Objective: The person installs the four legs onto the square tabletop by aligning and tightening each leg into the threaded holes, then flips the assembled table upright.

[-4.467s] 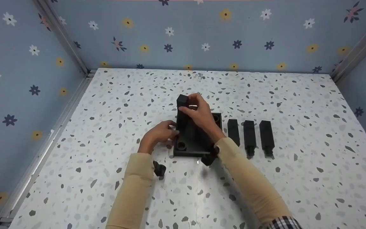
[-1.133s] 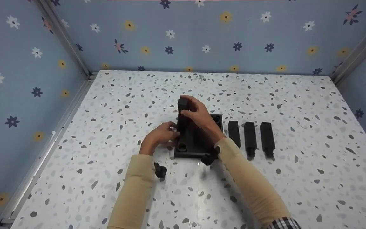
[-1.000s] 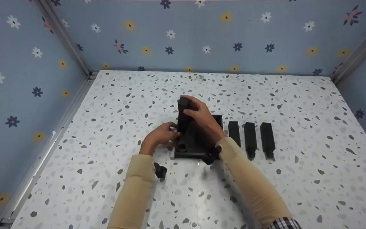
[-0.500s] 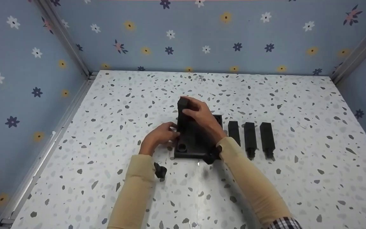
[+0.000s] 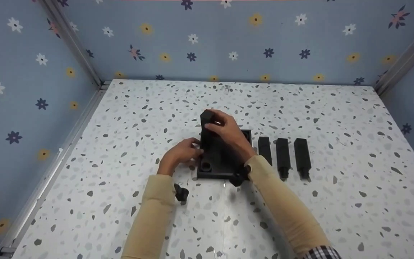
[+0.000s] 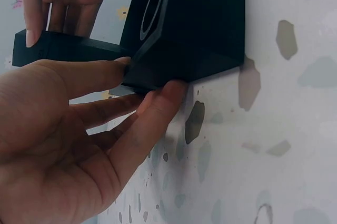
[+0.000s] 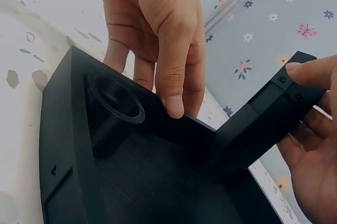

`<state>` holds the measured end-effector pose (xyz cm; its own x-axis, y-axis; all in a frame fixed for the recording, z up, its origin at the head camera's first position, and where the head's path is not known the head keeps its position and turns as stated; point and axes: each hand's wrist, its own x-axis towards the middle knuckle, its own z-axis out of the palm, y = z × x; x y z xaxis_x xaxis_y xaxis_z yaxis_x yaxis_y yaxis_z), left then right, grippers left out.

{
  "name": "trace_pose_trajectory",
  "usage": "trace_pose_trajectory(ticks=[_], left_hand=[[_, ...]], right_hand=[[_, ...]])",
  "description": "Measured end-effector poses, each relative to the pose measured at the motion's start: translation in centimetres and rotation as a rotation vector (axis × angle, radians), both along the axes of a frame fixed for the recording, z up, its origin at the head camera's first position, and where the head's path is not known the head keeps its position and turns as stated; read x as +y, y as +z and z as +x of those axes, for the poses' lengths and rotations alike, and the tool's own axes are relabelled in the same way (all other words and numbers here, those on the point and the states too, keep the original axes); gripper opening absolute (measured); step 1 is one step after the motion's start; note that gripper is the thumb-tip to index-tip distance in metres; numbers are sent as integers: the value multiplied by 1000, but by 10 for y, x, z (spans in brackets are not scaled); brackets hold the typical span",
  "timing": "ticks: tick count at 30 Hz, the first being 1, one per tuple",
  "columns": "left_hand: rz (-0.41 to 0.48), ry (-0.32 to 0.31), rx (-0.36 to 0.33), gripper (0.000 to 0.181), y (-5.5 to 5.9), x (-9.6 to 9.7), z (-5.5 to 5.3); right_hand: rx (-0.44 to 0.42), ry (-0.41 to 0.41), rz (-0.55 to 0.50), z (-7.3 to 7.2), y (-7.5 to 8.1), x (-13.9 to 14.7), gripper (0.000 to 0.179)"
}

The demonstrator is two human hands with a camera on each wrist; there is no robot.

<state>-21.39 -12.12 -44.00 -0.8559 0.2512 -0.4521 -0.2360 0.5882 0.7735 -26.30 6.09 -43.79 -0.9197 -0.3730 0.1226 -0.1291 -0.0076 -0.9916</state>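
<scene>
A shallow black square tray-like base (image 5: 216, 175) with round corner sockets lies on the table, hollow side up. My left hand (image 5: 183, 150) grips its left wall, thumb at the rim and fingers outside, as the left wrist view shows. At the far left corner a black square post (image 7: 266, 113) stands upright, its lower end down inside the base and hidden. Near the top of this post my right hand (image 5: 228, 132) pinches it between thumb and fingers. The near left socket (image 5: 206, 166) holds no post; the right forearm covers part of the base's right side.
To the right of the base lie three more black posts, the near one (image 5: 264, 149), the middle one (image 5: 282, 154) and the outer one (image 5: 302, 154); narrow stub ends show on two. Flower-patterned panels (image 5: 228, 43) enclose the speckled table (image 5: 336, 216) at back and sides.
My right fingers have shifted around the post's top, and the top has turned, a corner now facing nearer the camera. My left hand and the base have stayed in place.
</scene>
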Motion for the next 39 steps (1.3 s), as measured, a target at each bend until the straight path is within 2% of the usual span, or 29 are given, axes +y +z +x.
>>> trace_pose_trajectory(ticks=[6, 9, 13, 16, 18, 29, 36, 39], left_hand=[[5, 11, -28, 44, 2, 0, 0], [-16, 2, -11, 44, 1, 0, 0], [-34, -5, 6, 43, 0, 0, -1], [-32, -3, 4, 44, 0, 0, -2], [-25, 4, -2, 44, -1, 0, -2], [-24, -1, 8, 43, -1, 1, -1], [15, 17, -44, 44, 2, 1, 0], [16, 18, -44, 45, 2, 1, 0]], right_hand=[[12, -22, 67, 12, 17, 1, 58], [32, -45, 108, 19, 26, -1, 57], [47, -81, 142, 11, 15, -2, 59], [70, -100, 133, 3, 2, -4, 60], [97, -111, 127, 2, -1, -5, 60], [223, -193, 178, 5, -3, -9, 51], [263, -256, 185, 5, -5, -15, 45], [277, -286, 178, 5, -6, -17, 43]])
